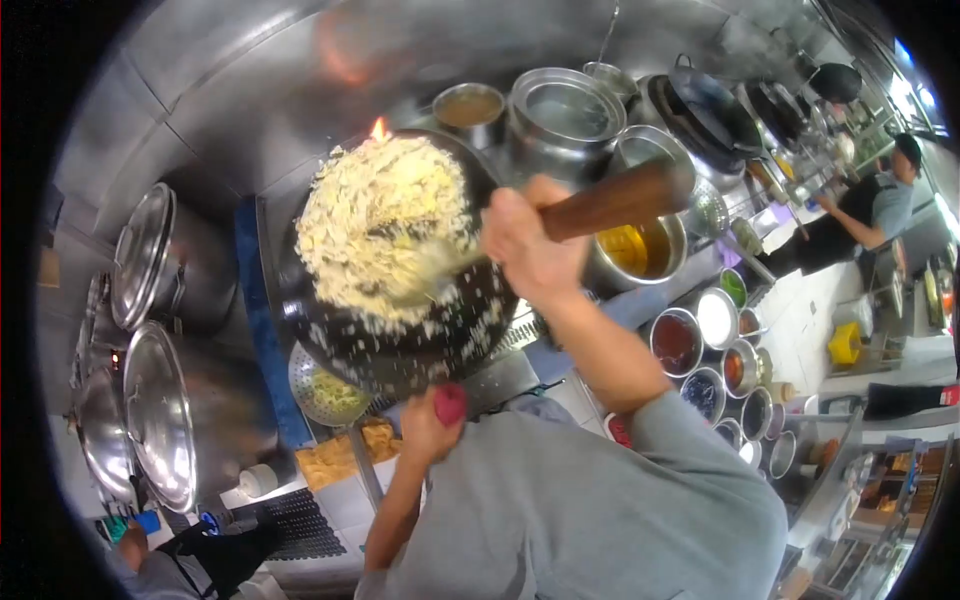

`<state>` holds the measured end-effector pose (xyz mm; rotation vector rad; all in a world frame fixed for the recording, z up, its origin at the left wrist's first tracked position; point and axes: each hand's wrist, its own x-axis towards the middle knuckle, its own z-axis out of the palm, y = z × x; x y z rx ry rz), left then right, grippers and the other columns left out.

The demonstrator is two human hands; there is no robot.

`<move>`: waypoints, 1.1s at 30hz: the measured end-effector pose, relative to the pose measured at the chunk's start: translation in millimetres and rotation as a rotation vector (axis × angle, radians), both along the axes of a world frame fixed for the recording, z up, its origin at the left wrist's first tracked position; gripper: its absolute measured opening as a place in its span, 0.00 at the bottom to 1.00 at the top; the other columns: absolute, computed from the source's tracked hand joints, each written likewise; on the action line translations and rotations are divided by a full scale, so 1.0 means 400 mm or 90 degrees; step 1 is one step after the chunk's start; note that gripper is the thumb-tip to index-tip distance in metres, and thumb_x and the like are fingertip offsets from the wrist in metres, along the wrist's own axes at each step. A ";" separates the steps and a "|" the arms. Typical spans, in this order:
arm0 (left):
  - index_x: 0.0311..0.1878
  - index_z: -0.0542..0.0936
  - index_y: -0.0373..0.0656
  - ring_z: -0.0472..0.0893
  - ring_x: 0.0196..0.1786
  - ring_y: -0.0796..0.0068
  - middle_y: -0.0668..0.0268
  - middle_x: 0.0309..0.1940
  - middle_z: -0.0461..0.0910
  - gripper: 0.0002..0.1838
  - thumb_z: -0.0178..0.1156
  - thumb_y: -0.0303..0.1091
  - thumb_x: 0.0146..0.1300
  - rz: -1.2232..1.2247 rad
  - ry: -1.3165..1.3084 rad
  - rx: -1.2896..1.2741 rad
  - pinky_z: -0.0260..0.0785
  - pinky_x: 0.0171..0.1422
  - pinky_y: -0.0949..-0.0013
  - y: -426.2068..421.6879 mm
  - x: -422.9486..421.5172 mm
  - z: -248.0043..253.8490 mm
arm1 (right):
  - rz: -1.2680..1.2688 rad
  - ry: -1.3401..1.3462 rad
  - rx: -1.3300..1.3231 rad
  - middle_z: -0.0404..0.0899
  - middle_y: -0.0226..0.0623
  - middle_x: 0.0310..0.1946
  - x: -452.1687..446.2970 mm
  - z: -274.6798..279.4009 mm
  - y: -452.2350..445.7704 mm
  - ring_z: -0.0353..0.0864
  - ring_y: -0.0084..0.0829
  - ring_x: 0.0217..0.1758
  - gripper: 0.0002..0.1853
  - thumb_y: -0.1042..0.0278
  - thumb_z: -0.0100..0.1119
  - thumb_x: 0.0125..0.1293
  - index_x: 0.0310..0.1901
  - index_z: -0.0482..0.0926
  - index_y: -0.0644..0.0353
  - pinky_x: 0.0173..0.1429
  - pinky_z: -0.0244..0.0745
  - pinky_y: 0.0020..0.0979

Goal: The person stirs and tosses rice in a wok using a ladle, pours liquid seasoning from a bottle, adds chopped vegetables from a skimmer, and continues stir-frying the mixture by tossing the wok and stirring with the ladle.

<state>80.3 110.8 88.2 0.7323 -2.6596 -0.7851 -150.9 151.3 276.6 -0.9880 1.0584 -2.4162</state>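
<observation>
- Kitchen seen through my remote head view: brushed-steel wall (230, 130) behind, a steel cooking bench running along it, tiled floor (800, 305) to the right.
- Wok (360, 365) sits at the middle of the bench, heaped with fried rice (385, 215) mixed with pale yellow pieces; a small flame (380, 129) shows at its far rim.
- My right hand (535, 240): fingers closed around the wooden handle (620, 200) of a utensil, its head blurred in the rice.
- My left hand (428, 428): fingers wrapped about a pinkish-red grip (449, 404) at the wok's near edge; cloth or covered handle, I can't tell.
- Left of the wok: blue strip (262, 320) along the bench edge, then lidded steel stockpots (225, 400).
- Near side: perforated strainer (305, 372) holding yellow-green shreds.
- Right of the wok: steel pot (676, 262) of amber liquid; beyond it, clustered sauce and ingredient bowls, one dark red (676, 340), one white (715, 317).
- Co-worker (865, 215) in cap and grey shirt stands far right; another person (170, 570) partly visible lower left.
- Writing: red-and-white packet (619, 431) near my right sleeve and a red label (949, 396) at far right, both too small to read.
</observation>
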 end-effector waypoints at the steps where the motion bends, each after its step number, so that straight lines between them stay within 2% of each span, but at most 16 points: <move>1: 0.44 0.78 0.44 0.84 0.37 0.54 0.51 0.33 0.82 0.19 0.69 0.36 0.47 -0.028 0.035 0.014 0.76 0.43 0.54 0.010 0.018 0.101 | -0.056 0.072 0.058 0.60 0.27 0.12 0.008 0.061 0.039 0.60 0.21 0.12 0.18 0.75 0.56 0.66 0.22 0.58 0.54 0.16 0.56 0.27; 5: 0.47 0.78 0.42 0.85 0.38 0.58 0.52 0.33 0.83 0.20 0.69 0.36 0.51 0.167 0.010 0.356 0.76 0.42 0.59 -0.100 -0.049 0.262 | 0.086 0.092 -0.095 0.59 0.28 0.12 0.046 0.141 0.098 0.55 0.20 0.13 0.17 0.75 0.47 0.70 0.23 0.56 0.53 0.16 0.51 0.28; 6: 0.48 0.77 0.40 0.83 0.36 0.53 0.50 0.33 0.82 0.23 0.70 0.37 0.50 0.121 0.158 0.154 0.76 0.41 0.57 -0.133 -0.080 0.125 | -0.056 0.186 0.010 0.59 0.27 0.13 0.047 0.083 0.068 0.59 0.23 0.15 0.16 0.75 0.47 0.70 0.24 0.57 0.54 0.18 0.55 0.28; 8: 0.49 0.77 0.40 0.81 0.33 0.48 0.49 0.32 0.81 0.25 0.70 0.39 0.48 0.063 0.066 -0.049 0.75 0.40 0.55 -0.068 -0.116 0.062 | -0.314 0.419 0.144 0.61 0.26 0.14 0.014 -0.142 -0.044 0.63 0.24 0.16 0.15 0.73 0.51 0.69 0.24 0.61 0.56 0.20 0.59 0.27; 10: 0.48 0.77 0.41 0.80 0.31 0.44 0.50 0.31 0.81 0.26 0.71 0.40 0.46 0.064 -0.003 0.021 0.75 0.40 0.54 -0.023 -0.052 -0.045 | -0.177 0.214 0.067 0.62 0.27 0.14 0.021 -0.114 -0.029 0.62 0.22 0.15 0.17 0.74 0.52 0.68 0.22 0.60 0.56 0.19 0.57 0.27; 13: 0.49 0.78 0.44 0.84 0.41 0.56 0.53 0.34 0.83 0.22 0.69 0.38 0.51 -0.035 0.024 0.042 0.76 0.46 0.59 0.029 0.042 0.116 | -0.084 0.148 0.049 0.61 0.27 0.13 0.040 0.084 0.076 0.60 0.21 0.14 0.17 0.75 0.53 0.67 0.23 0.59 0.55 0.19 0.57 0.27; 16: 0.45 0.78 0.44 0.83 0.34 0.53 0.55 0.29 0.82 0.20 0.70 0.37 0.49 0.076 -0.005 0.366 0.75 0.42 0.55 -0.066 -0.025 0.330 | -0.095 0.191 0.040 0.62 0.28 0.14 0.060 0.107 0.107 0.59 0.21 0.14 0.16 0.75 0.54 0.67 0.25 0.59 0.55 0.19 0.58 0.27; 18: 0.43 0.79 0.45 0.82 0.32 0.52 0.56 0.29 0.82 0.17 0.70 0.37 0.50 0.076 0.258 0.130 0.75 0.42 0.57 -0.116 -0.089 0.125 | -0.156 0.211 0.121 0.67 0.31 0.19 0.047 -0.037 0.040 0.65 0.23 0.20 0.11 0.74 0.54 0.67 0.29 0.64 0.57 0.24 0.62 0.27; 19: 0.42 0.79 0.44 0.80 0.30 0.51 0.55 0.29 0.82 0.17 0.70 0.37 0.49 0.075 0.157 -0.039 0.74 0.40 0.58 -0.105 -0.120 0.081 | -0.162 0.217 0.172 0.70 0.32 0.22 0.040 -0.125 0.013 0.68 0.24 0.23 0.08 0.73 0.55 0.67 0.31 0.67 0.59 0.27 0.65 0.27; 21: 0.41 0.79 0.44 0.79 0.30 0.50 0.55 0.28 0.81 0.16 0.69 0.38 0.49 0.038 0.105 -0.045 0.73 0.38 0.56 -0.081 -0.089 0.004 | -0.159 0.302 0.275 0.76 0.35 0.28 0.024 -0.178 0.063 0.75 0.27 0.30 0.03 0.72 0.55 0.67 0.38 0.73 0.61 0.34 0.71 0.28; 23: 0.41 0.78 0.44 0.79 0.30 0.49 0.54 0.28 0.81 0.16 0.69 0.38 0.49 -0.004 0.099 -0.060 0.72 0.37 0.55 -0.079 -0.050 -0.004 | 0.014 0.465 0.278 0.76 0.41 0.52 0.028 -0.159 0.180 0.77 0.35 0.54 0.14 0.72 0.56 0.67 0.53 0.75 0.61 0.59 0.70 0.34; 24: 0.41 0.78 0.44 0.79 0.30 0.48 0.54 0.28 0.81 0.16 0.68 0.38 0.49 -0.040 0.101 -0.065 0.72 0.37 0.54 -0.077 -0.006 0.008 | 0.160 0.246 0.421 0.73 0.46 0.56 0.045 -0.177 0.249 0.76 0.38 0.57 0.19 0.70 0.56 0.66 0.58 0.71 0.60 0.63 0.67 0.38; 26: 0.42 0.78 0.44 0.79 0.31 0.47 0.54 0.28 0.81 0.17 0.68 0.38 0.49 -0.045 0.085 -0.060 0.72 0.38 0.53 -0.104 0.005 0.018 | 0.412 -0.163 0.455 0.70 0.52 0.60 0.039 -0.216 0.331 0.76 0.42 0.58 0.24 0.70 0.52 0.67 0.66 0.65 0.57 0.61 0.70 0.38; 28: 0.43 0.78 0.44 0.79 0.32 0.46 0.53 0.28 0.82 0.17 0.67 0.38 0.50 0.012 0.047 -0.044 0.73 0.39 0.52 -0.173 -0.061 0.022 | 0.589 -0.530 0.234 0.70 0.53 0.59 0.040 -0.246 0.367 0.80 0.42 0.53 0.26 0.71 0.42 0.70 0.69 0.59 0.55 0.50 0.80 0.30; 30: 0.45 0.78 0.46 0.80 0.34 0.45 0.52 0.30 0.82 0.18 0.66 0.40 0.50 0.030 0.035 0.008 0.73 0.41 0.51 -0.244 -0.137 0.027 | 0.547 -0.627 0.317 0.70 0.59 0.57 -0.016 -0.249 0.298 0.80 0.44 0.51 0.29 0.62 0.44 0.71 0.71 0.54 0.59 0.47 0.83 0.34; 33: 0.47 0.77 0.47 0.81 0.36 0.47 0.52 0.30 0.82 0.19 0.65 0.41 0.51 0.002 0.043 -0.019 0.73 0.42 0.51 -0.284 -0.180 0.043 | 0.528 -0.467 0.603 0.80 0.44 0.42 -0.092 -0.221 0.161 0.80 0.26 0.32 0.23 0.57 0.53 0.65 0.56 0.72 0.62 0.31 0.75 0.24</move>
